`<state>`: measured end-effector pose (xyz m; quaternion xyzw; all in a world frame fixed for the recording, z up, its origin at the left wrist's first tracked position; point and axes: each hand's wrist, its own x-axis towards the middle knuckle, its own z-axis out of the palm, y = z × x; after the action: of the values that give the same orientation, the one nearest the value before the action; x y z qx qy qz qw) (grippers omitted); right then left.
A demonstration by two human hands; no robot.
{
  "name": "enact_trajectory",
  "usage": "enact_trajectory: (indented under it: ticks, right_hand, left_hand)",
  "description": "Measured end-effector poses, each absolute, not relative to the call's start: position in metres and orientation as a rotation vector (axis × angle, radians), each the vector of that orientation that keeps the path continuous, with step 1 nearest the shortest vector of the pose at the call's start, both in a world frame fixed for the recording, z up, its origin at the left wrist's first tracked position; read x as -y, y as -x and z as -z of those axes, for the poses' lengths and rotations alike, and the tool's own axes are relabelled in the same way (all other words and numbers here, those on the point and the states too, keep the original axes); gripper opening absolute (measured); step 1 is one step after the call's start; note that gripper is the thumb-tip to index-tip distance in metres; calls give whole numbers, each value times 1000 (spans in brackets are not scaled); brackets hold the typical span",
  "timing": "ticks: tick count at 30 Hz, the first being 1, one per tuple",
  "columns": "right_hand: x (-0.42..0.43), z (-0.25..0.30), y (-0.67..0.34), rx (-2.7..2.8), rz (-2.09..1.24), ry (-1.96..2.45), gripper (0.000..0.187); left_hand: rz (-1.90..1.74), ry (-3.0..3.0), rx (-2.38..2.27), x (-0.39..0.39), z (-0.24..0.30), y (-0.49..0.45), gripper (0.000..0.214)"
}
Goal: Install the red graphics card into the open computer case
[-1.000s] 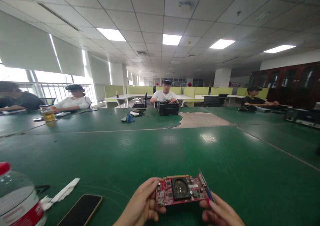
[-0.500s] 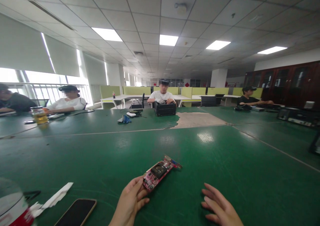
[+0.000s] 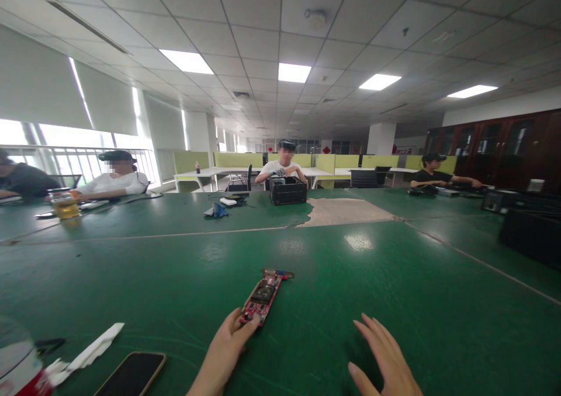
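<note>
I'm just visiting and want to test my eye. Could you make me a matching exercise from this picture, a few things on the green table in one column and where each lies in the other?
Things:
1. red circuit card
2. phone
3. white tissue
4. black box

Places:
A. far across the table, in front of a seated person
B. flat on the table, its near end at the left hand fingertips
C. near edge, left of the left hand, dark screen up
D. left of the phone, crumpled

Pairs: 1-B, 2-C, 3-D, 4-A
</note>
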<state>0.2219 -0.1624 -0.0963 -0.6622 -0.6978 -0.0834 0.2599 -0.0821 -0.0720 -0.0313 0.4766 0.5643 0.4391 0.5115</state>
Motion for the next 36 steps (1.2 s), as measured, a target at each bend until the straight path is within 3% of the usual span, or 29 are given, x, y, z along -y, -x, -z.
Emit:
enact_trajectory:
  ticks: [5, 12, 18, 24, 31, 36]
  right_hand:
    - [166, 76, -220, 1887, 655, 1619, 49]
    - [173, 40, -232, 1693, 960, 1625, 53]
    - [183, 3, -270, 1651, 990, 1597, 52]
    - [128, -24, -335, 1660, 1002, 1896, 67]
    - [73, -37, -343, 1428, 838, 2186, 55]
    - [75, -45, -336, 1315, 770, 2231, 54]
  left_hand:
    - [-1114, -1166, -1334, 65, 40, 83, 98]
    - [-1132, -1291, -1378, 50, 54, 97, 92]
    - [-884, -1644, -1588, 46, 50, 111, 75]
    - [-778, -1807, -1631, 47, 47, 115, 68]
    - [-669, -1917, -1746, 49, 51, 116, 73]
    - [-653, -1985, -1802, 55, 41, 116, 62]
